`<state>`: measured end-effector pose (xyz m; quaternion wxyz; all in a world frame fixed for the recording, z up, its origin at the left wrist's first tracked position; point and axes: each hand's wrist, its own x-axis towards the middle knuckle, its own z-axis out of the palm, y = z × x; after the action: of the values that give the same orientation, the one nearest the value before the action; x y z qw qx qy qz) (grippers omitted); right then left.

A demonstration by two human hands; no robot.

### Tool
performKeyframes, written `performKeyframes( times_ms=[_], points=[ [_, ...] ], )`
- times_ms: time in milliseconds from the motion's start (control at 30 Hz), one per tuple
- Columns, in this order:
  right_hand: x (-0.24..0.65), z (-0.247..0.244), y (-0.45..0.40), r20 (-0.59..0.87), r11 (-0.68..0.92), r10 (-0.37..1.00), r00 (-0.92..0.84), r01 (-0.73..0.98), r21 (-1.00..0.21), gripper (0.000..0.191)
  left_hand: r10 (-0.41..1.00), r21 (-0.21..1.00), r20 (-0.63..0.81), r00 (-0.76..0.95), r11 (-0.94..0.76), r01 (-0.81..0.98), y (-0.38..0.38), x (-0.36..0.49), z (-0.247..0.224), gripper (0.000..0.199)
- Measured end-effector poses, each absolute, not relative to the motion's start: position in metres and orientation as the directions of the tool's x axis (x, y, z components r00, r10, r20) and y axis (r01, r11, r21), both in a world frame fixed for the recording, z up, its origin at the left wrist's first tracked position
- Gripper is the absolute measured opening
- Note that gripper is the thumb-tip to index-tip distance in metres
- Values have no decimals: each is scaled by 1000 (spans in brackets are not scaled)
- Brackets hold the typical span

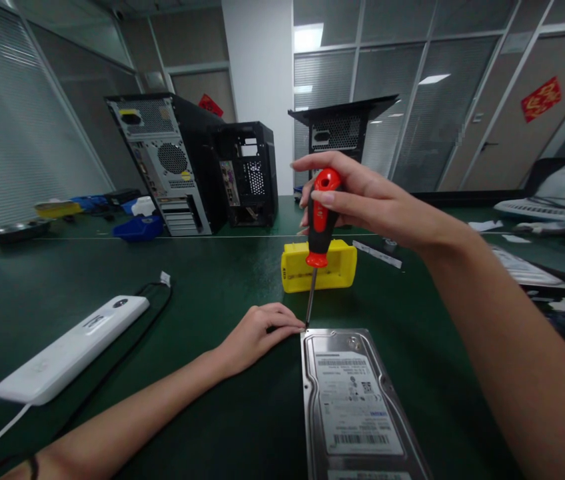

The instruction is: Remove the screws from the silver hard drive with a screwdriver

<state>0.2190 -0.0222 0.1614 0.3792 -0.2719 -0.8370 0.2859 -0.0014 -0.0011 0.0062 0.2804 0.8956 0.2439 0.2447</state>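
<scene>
My right hand (pixel 345 190) is closed round the red and black handle of a screwdriver (pixel 321 223). The shaft points down, slightly tilted, and its tip meets the far left corner of a silver hard drive (pixel 357 400). The drive lies on the green table, its white label facing up. At that same corner, the fingertips of my left hand (pixel 265 333) are pinched together beside the screwdriver's tip. Whatever they pinch is too small to make out. Just behind the tip stands a yellow plastic bin (pixel 345 270).
A white power strip (pixel 72 350) with a black cable lies at the left. Computer cases (pixel 172 167) stand at the back, near a blue bin (pixel 137 229). Behind the yellow bin is a metal strip (pixel 377 255). Another drive-like box (pixel 532 273) and a keyboard (pixel 547 208) lie at the right.
</scene>
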Motion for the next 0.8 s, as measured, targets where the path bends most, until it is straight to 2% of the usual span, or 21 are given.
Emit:
performKeyframes(
  times_ms=[800],
  points=[
    [212,156,-17,456,694,658,-599,249,-675,42,599,655,298,743,-695,297,-4,-1,10,20]
  ],
)
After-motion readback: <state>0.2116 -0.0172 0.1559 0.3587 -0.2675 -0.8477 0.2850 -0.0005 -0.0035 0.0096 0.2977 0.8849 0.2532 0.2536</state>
